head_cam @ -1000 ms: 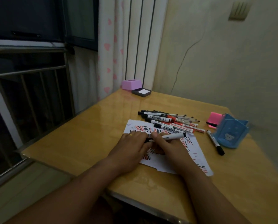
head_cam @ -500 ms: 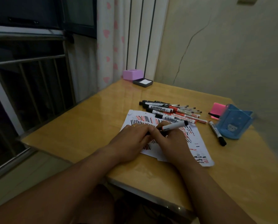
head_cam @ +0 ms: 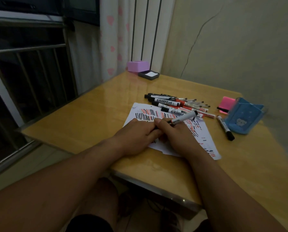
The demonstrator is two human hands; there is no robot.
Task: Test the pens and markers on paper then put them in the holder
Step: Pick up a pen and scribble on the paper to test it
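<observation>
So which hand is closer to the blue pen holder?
Right. The right hand sits left of the blue pen holder, gripping a marker; the left hand lies farther left.

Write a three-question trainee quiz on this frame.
1. Fill in: over the paper, the left hand and right hand both grip one ____.
2. True or false: pens stick out of the holder.
3. The lone marker lies: A) in the holder; B) on the table beside the holder; C) on the paper.
Key: 1 marker; 2 false; 3 B.
</observation>
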